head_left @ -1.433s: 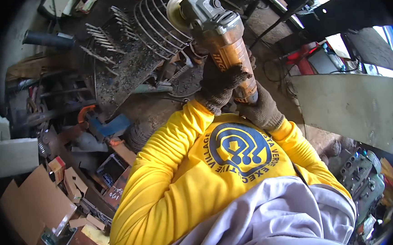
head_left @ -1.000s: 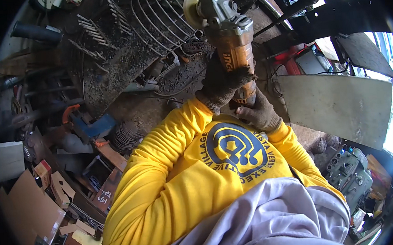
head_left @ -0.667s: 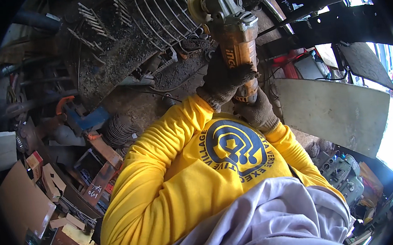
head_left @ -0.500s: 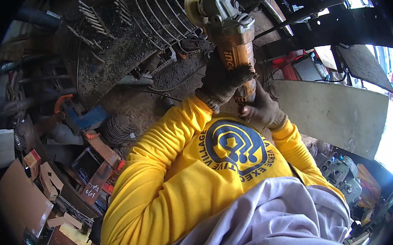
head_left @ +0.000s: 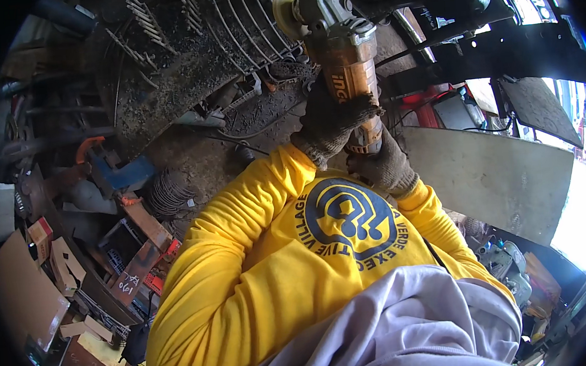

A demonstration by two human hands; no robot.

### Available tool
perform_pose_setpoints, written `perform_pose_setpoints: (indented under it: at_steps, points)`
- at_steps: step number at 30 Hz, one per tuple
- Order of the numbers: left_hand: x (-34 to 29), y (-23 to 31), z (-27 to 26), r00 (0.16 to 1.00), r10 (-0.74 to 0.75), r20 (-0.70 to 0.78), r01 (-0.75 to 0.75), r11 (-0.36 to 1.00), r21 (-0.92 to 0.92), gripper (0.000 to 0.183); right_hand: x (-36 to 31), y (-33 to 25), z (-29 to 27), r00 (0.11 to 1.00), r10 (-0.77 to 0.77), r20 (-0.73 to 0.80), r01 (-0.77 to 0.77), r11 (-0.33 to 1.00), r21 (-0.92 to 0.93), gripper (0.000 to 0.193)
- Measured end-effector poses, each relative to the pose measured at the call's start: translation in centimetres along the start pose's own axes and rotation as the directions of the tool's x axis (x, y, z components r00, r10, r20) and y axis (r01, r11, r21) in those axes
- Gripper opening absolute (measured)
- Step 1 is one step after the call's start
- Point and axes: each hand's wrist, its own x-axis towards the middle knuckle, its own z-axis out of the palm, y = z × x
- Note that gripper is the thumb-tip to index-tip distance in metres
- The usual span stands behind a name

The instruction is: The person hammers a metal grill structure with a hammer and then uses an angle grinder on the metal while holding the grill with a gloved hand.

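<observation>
Compared with half a second ago, the right hand (head_left: 387,166) is tucked in closer to the tail of the angle grinder (head_left: 347,67), where its thumb side stood more apart. Its gloved fingers curl at that rear end, partly hidden by the tool, so I cannot tell how fully they close. Further up, the left hand (head_left: 326,126) is wrapped around the orange body, thumb laid across the near side; the rest of its fingers are lost in shadow behind. That grip looks closed, with the grinder filling it.

From both hands the tool points away from the chest. Its long axis runs up the view and leans slightly left, tail lowest, grey gear head at the top, and the pale disc (head_left: 288,12) standing off the head's left side. Of the two hands, the left is nearer to head and disc; the right sits behind it, closer to the yellow shirt (head_left: 277,252).

Beyond the disc is a curved wire grille (head_left: 240,33), overlapping it in the view; whether they touch cannot be told. The grit-strewn desk (head_left: 158,100) spreads to the left, bearing rows of rods (head_left: 151,23). Farther out lie a wire coil (head_left: 170,193), left of the hands, and a pale board (head_left: 489,176), right of them.
</observation>
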Motion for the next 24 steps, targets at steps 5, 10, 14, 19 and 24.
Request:
perform_pose_setpoints:
  at_steps: [5, 10, 14, 19, 24]
  points:
    - [0.0, -0.8, -0.4, 1.0, 0.019, -0.001, -0.019, 1.0, 0.007, 0.07, -0.7, -1.9, 1.1, 0.992, 0.043, -0.115, -0.062, 0.984, -0.166, 0.068]
    - [0.1, -0.9, -0.4, 1.0, -0.001, 0.01, 0.001, 1.0, -0.001, 0.069, -0.7, -2.5, 1.3, 0.978, 0.14, -0.153, -0.16, 0.979, -0.125, 0.069]
    - [0.1, -1.3, -0.4, 1.0, 0.007, 0.008, -0.008, 0.999, 0.045, 0.07, -0.6, -0.6, 0.1, 1.0, -0.011, -0.014, 0.011, 1.0, 0.015, 0.077]
    - [0.5, -1.5, -0.3, 0.999, 0.035, 0.004, -0.035, 0.999, -0.012, 0.071, 0.2, 0.6, -1.1, 0.978, -0.195, 0.067, 0.172, 0.951, 0.257, 0.096]
    - [0.6, 0.4, 0.7, 1.0, -0.019, 0.002, 0.019, 0.992, 0.126, 0.093, 4.2, -5.6, -4.1, 0.864, -0.484, -0.139, 0.503, 0.815, 0.289, 0.102]
